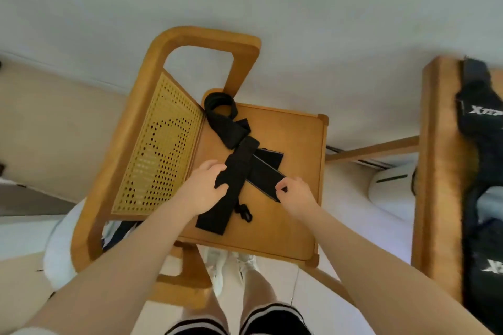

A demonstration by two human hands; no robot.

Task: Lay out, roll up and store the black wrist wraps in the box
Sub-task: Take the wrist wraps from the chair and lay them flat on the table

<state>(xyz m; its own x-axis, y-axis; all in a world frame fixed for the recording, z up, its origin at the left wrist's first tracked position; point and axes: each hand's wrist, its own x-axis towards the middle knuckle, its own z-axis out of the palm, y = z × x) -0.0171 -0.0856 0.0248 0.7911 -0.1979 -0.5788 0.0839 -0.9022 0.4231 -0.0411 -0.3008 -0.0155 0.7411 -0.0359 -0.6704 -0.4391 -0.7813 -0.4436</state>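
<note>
The left hand [206, 187] gripped one black wrap [231, 185] on the chair [285, 144]; beside it, the right hand [295, 194] pinched another wrap's end [268, 179], probably to straighten it.

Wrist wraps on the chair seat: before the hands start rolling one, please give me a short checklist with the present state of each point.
1. Left hand grips the long wrap: ok.
2. Right hand pinches the end of the second wrap: ok.
3. Wraps laid out apart: not ok, the long wrap crosses over the second wrap.
4. Far end flat: not ok, a loose coil lies by the chair back.
5. Chair seat has bare room for rolling: ok.
6. Box within reach: cannot tell, no box in view.
</note>
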